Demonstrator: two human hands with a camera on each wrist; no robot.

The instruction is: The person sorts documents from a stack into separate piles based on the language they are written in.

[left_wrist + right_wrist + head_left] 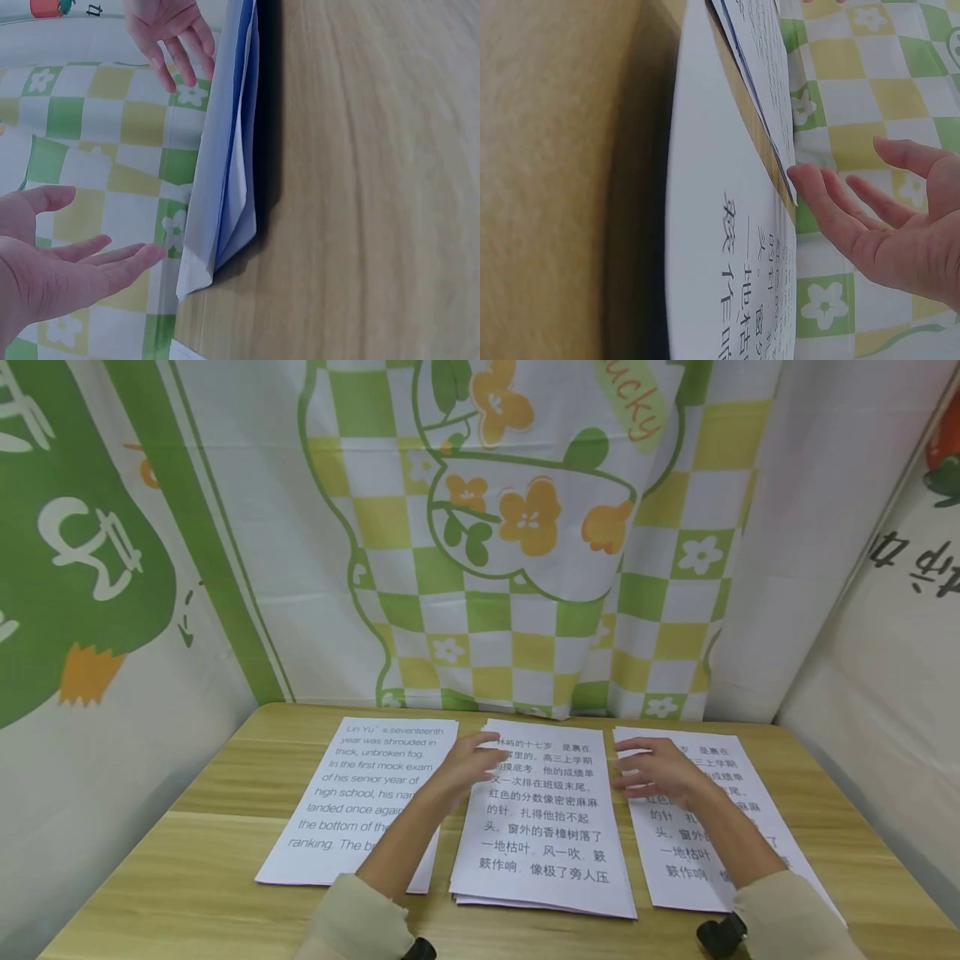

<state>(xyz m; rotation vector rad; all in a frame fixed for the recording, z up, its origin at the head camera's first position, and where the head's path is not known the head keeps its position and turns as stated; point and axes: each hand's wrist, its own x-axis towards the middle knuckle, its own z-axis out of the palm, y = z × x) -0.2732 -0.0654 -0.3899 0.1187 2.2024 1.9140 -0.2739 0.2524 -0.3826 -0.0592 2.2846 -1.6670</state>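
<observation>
Three stacks of printed paper lie side by side. The middle stack (547,835), with Chinese text, has slightly uneven sheets at its lower edge. My left hand (468,768) is over its upper left edge, fingers spread and holding nothing. The right stack (675,868), also Chinese, is partly covered by my right hand (656,768), whose loosely bent fingers point left, with nothing in them. English text covers the left stack (337,810), partly hidden by my left forearm. In the left wrist view both my left hand (75,262) and right hand (171,34) show empty palms.
A wooden table (195,852) bears the stacks. Behind it hangs a checked green, yellow and white curtain (495,610), with printed cloth along the left and right sides. Strips of bare wood separate the stacks.
</observation>
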